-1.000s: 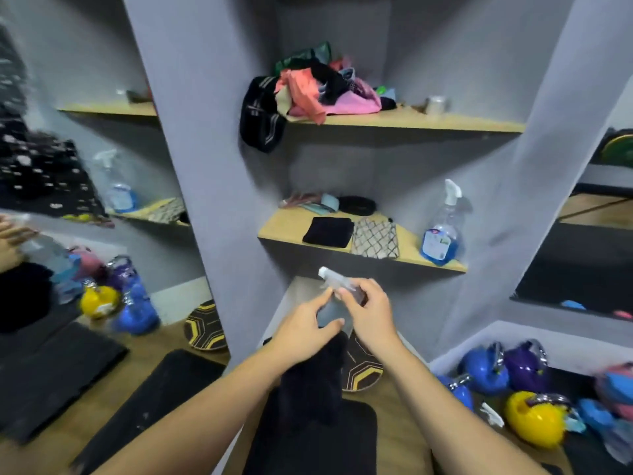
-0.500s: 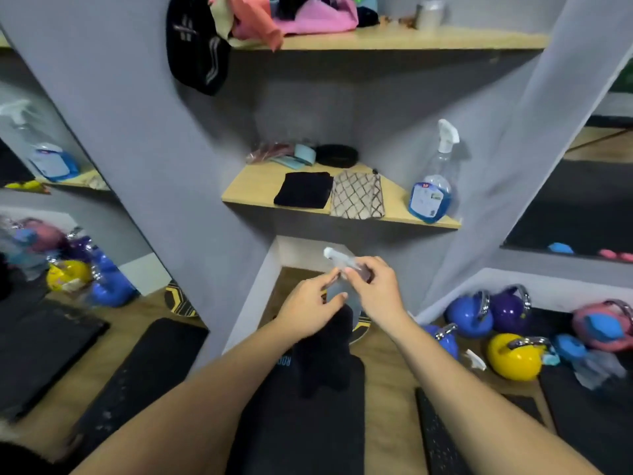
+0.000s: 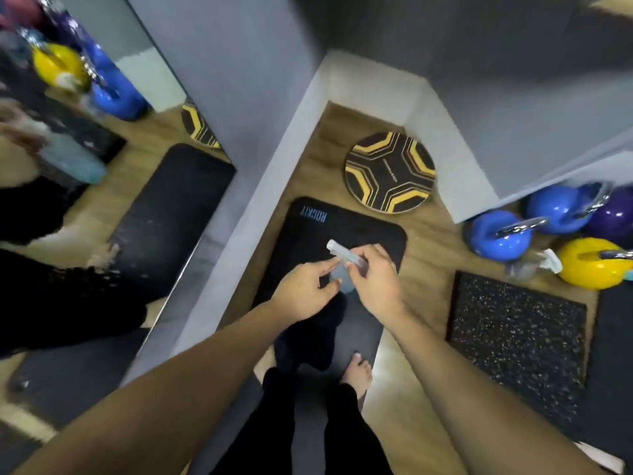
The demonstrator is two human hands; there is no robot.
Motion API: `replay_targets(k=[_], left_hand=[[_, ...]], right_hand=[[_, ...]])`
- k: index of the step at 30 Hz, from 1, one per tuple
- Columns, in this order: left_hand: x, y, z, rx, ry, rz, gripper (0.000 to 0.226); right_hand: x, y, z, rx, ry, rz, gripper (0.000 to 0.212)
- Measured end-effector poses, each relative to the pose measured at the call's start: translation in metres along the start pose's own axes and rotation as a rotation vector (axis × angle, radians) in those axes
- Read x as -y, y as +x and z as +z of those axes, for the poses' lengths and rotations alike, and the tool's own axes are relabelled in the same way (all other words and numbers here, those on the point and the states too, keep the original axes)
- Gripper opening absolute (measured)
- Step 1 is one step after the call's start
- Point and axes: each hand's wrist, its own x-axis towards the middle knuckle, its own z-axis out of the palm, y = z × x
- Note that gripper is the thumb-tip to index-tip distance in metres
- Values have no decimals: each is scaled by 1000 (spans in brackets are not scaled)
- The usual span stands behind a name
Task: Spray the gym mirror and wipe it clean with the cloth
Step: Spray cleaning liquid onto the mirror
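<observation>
I look down at a clear spray bottle (image 3: 343,255) with a white nozzle, held in front of me over the floor. My right hand (image 3: 375,279) grips its neck and trigger head. My left hand (image 3: 303,293) is at the bottle's left side, thumb and forefinger at the nozzle, and a black cloth (image 3: 308,337) hangs from under it. The gym mirror (image 3: 85,200) runs along the left, reflecting me, the bottle and the floor, all blurred.
I stand barefoot on a black mat (image 3: 346,224). A yellow-and-black balance board (image 3: 389,172) lies beyond it in the alcove. Blue (image 3: 496,238) and yellow (image 3: 589,265) kettlebells, another spray bottle (image 3: 534,265) and a speckled rubber tile (image 3: 513,337) are on the right.
The view has tilted from the shelves down to the floor. Both hands stay together on the spray bottle, the cloth still hanging under the left one.
</observation>
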Motion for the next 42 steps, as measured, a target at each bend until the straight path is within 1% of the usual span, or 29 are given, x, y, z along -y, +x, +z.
replay_targets(k=[2, 4, 9, 11, 12, 16, 21, 26, 31, 33, 35, 36, 37, 38, 40, 42], left_hand=[[42, 10, 13, 1, 8, -65, 59], [94, 23, 31, 10, 22, -125, 61], [209, 51, 80, 44, 83, -174, 60], [247, 63, 99, 46, 74, -185, 64], [261, 69, 106, 49, 71, -189, 66], [311, 87, 132, 95, 107, -230, 56], [344, 100, 149, 144, 142, -280, 56], [352, 104, 150, 149, 163, -288, 55], [338, 90, 135, 99, 173, -303, 53], [327, 82, 124, 51, 156, -307, 52], [305, 73, 106, 12, 124, -323, 50], [289, 70, 94, -8, 103, -329, 50], [273, 67, 81, -31, 79, -326, 50], [251, 64, 64, -61, 62, -304, 50], [200, 54, 25, -114, 32, -228, 49], [143, 44, -16, -169, -22, -166, 46]], right_hand=[[-21, 8, 42, 34, -8, 5, 15], [-48, 16, 93, 68, -12, 17, 13], [-119, 32, 209, 139, -8, 124, 6], [-147, 39, 252, 142, -14, 152, 4], [-158, 42, 269, 139, -12, 164, 3], [-199, 50, 330, 194, -38, 192, 3], [-230, 53, 365, 265, -101, 211, 9], [-237, 55, 374, 284, -132, 204, 17], [-229, 50, 357, 409, -157, 278, 37], [-216, 45, 340, 399, -193, 281, 42], [-195, 38, 314, 338, -275, 242, 37], [-180, 35, 298, 309, -275, 229, 34], [-163, 34, 282, 284, -232, 227, 31], [-141, 34, 260, 270, -125, 240, 27], [-88, 34, 213, 298, 173, 312, 19], [-24, 33, 161, 309, 438, 374, 21]])
